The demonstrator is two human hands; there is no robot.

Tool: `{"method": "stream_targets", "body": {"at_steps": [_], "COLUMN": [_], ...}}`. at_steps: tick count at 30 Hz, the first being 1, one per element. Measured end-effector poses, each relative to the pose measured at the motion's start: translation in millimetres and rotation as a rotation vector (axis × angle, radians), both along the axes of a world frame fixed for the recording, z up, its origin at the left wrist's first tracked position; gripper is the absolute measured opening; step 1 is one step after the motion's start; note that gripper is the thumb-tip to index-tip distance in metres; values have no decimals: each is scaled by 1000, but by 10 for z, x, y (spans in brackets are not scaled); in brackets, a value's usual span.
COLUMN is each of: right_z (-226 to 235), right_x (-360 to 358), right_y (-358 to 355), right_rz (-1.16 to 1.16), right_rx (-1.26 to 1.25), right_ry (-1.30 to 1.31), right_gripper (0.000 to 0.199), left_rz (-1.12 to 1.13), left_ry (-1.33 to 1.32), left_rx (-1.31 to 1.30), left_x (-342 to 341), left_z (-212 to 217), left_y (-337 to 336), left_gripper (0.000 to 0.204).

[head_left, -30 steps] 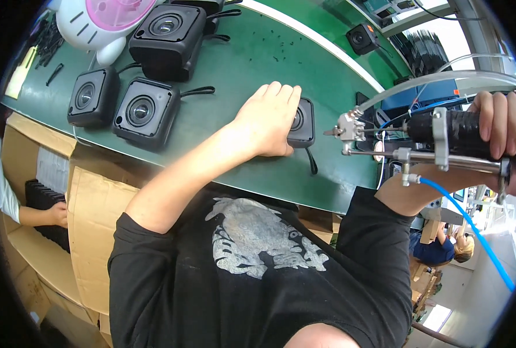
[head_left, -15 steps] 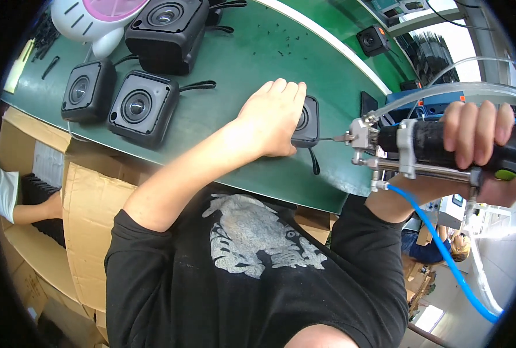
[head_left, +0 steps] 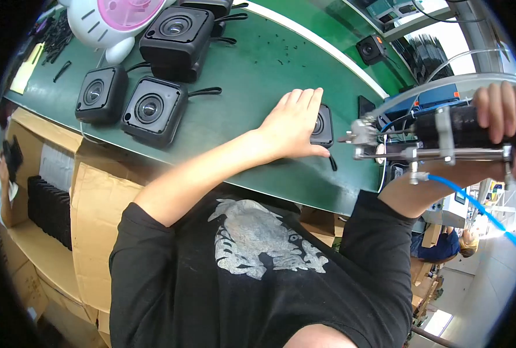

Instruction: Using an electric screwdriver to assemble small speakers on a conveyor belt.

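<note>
Green, smooth-topped counter (head_left: 234, 69) in the head view, with a matte black, round-cornered speaker box (head_left: 325, 124) at its right part, a short dark strap trailing below. Left hand (head_left: 290, 124) laid over the box's left side, fingers straight and side by side, thumb spread away; cannot tell how firmly, with the underside hidden. Right hand (head_left: 501, 113) curled snugly around the thick, dark cylinder of a tool (head_left: 472, 127), with a blurred silver metal head (head_left: 365, 132) pointing toward the box, tip just beside its right edge. Glossy blue hose (head_left: 467, 197) sloping down from the tool's metal rod. To the left, similar boxes (head_left: 152, 113) with ringed round cones, beside a white moulded object (head_left: 110, 32) with a translucent pink panel. Below, creased tan cardboard carton (head_left: 104, 226).
</note>
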State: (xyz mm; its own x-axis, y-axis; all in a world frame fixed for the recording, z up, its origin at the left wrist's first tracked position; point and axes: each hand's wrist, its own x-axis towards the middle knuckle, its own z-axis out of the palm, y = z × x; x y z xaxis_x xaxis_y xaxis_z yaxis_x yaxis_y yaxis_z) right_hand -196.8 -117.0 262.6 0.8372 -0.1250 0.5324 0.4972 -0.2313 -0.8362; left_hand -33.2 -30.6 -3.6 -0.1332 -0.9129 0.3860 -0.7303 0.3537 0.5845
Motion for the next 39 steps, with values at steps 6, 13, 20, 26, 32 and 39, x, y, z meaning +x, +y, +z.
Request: {"method": "stream_targets", "body": {"at_steps": [6, 13, 20, 26, 32, 39], "right_z": [-71, -192, -273, -749, -869, -111], "right_x": [258, 341, 558, 625, 668, 287], "right_y": [-114, -330, -368, -264, -103, 47], "right_rz": [-563, 158, 218, -2, -102, -122], "right_rx": [-26, -25, 11, 199, 209, 106], "right_ry": [-169, -30, 62, -32, -128, -127], "right_gripper": [56, 54, 65, 55, 53, 53], "left_rz": [-80, -96, -61, -78, -85, -93], "left_ry": [230, 243, 262, 286, 246, 225], "left_rx": [207, 213, 160, 175, 188, 151], "left_x": [320, 358, 344, 339, 371, 343], "left_z": [53, 16, -61, -42, -103, -85], "left_y": [169, 194, 196, 210, 191, 172], "left_gripper": [105, 98, 99, 100, 101, 100]}}
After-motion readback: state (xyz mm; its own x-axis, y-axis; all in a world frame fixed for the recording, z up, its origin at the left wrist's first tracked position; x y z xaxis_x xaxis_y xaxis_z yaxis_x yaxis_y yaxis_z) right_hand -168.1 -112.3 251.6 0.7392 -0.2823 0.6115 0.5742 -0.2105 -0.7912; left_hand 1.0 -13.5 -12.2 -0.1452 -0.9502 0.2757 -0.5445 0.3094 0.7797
